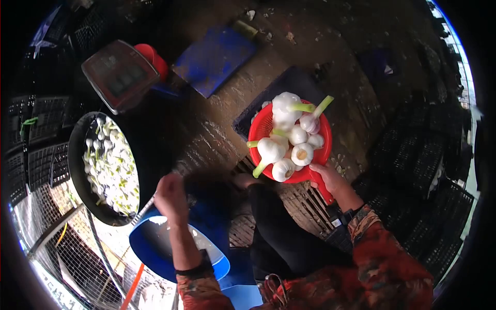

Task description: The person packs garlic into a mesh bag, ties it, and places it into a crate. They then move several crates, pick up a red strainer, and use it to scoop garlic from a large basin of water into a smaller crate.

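Note:
My right hand (331, 181) is closed on the handle of a red plastic colander (327, 124), held out in front of my knees. Several white garlic bulbs (302, 153) fill it, some with short green stems. My left hand (171, 196) is a closed fist, slightly blurred, above the rim of a blue tub (219, 267). A thin pale metallic strip (144, 211) shows beside that fist; I cannot make out whether the fingers hold it. To the left, a dark round basin (77, 155) carries many trimmed garlic bulbs (111, 165) with green stems.
A scale (121, 75) stands at the upper left with a red container (152, 61) behind it. A blue board (214, 58) lies on the floor ahead, and a dark mat (250, 114) sits beneath the colander. Black plastic crates (408, 206) are stacked at right and left.

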